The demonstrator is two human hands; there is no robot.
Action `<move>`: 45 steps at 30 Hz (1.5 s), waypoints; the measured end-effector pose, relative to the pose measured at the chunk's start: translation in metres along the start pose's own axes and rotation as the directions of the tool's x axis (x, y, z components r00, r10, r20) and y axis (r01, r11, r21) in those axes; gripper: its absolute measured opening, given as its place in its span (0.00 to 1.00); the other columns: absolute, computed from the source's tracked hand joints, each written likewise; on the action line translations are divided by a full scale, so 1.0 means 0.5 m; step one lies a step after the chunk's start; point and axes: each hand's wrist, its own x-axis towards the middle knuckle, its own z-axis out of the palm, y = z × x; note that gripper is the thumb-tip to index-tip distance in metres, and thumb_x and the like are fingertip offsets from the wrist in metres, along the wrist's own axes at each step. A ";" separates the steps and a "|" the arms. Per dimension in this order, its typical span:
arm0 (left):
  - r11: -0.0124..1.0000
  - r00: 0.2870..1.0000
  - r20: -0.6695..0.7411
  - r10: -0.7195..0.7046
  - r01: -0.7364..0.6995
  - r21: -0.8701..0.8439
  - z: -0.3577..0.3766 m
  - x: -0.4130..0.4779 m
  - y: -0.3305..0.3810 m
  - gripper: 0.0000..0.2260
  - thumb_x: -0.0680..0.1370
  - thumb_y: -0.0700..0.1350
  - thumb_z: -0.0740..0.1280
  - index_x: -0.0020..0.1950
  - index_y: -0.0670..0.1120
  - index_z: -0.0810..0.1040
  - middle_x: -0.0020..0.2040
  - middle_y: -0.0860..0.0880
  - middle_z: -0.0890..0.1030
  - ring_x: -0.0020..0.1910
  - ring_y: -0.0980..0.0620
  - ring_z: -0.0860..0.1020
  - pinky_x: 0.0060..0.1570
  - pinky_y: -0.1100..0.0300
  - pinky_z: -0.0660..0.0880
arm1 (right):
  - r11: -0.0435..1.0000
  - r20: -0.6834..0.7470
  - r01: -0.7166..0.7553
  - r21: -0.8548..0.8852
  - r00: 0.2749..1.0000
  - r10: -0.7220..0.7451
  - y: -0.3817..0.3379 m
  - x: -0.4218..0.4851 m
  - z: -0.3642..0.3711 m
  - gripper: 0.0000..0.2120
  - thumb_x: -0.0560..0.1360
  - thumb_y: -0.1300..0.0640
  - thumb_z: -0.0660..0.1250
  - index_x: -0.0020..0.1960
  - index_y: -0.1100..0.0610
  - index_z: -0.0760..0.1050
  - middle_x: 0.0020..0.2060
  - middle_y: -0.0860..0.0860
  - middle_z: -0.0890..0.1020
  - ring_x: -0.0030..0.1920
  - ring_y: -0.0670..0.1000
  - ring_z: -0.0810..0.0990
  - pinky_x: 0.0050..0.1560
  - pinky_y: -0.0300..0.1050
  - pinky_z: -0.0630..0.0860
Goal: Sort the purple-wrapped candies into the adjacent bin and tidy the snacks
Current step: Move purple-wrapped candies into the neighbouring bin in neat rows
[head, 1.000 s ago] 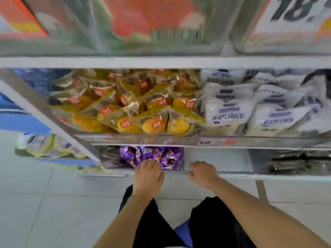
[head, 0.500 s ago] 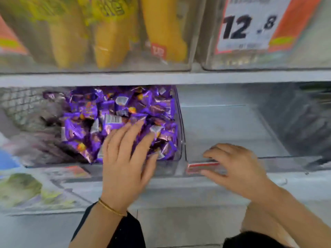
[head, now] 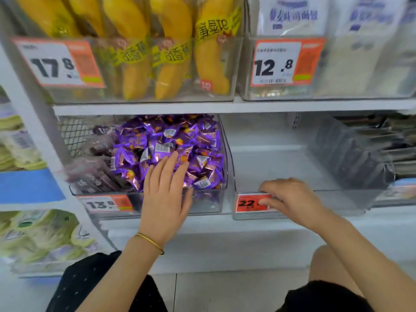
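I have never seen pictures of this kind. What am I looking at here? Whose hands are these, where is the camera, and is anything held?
There is no machine here. A person works with bare hands, and a camera worn on the head looks down at them, so every picture is the person's own view. It shows shop shelves. The left hand lies with straight fingers on purple candies heaped in a clear bin; it holds none. The right hand curls its fingers over the front edge of the next bin, by a red price tag. No candies show in that bin. On the shelf above stand yellow snack packs and white packs.
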 end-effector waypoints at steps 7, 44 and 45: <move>0.993 0.990 -0.085 0.115 -0.116 -0.012 -0.029 -0.038 -0.036 0.13 0.76 0.43 0.61 0.58 0.40 0.74 0.59 0.40 0.76 0.58 0.38 0.71 0.61 0.45 0.67 | 0.982 0.232 -0.182 -0.042 0.955 0.187 -0.049 -0.028 -0.002 0.12 0.77 0.45 0.61 0.53 0.52 0.72 0.47 0.47 0.79 0.51 0.52 0.77 0.44 0.44 0.65; 0.979 0.983 -0.086 0.161 -0.148 0.142 0.010 -0.021 -0.106 0.08 0.71 0.39 0.62 0.43 0.45 0.80 0.40 0.48 0.79 0.41 0.49 0.68 0.44 0.56 0.63 | 0.990 -0.349 -0.113 -0.080 0.934 0.078 -0.267 0.171 0.136 0.05 0.64 0.54 0.68 0.34 0.56 0.77 0.31 0.51 0.77 0.32 0.56 0.74 0.39 0.46 0.60; 0.978 0.983 -0.086 0.164 -0.151 0.143 0.010 -0.021 -0.107 0.08 0.71 0.39 0.61 0.43 0.45 0.80 0.40 0.48 0.79 0.41 0.49 0.68 0.44 0.56 0.63 | 0.991 -0.344 -0.111 -0.076 0.936 0.079 -0.267 0.173 0.135 0.05 0.64 0.54 0.68 0.34 0.56 0.77 0.31 0.51 0.77 0.32 0.56 0.74 0.39 0.45 0.60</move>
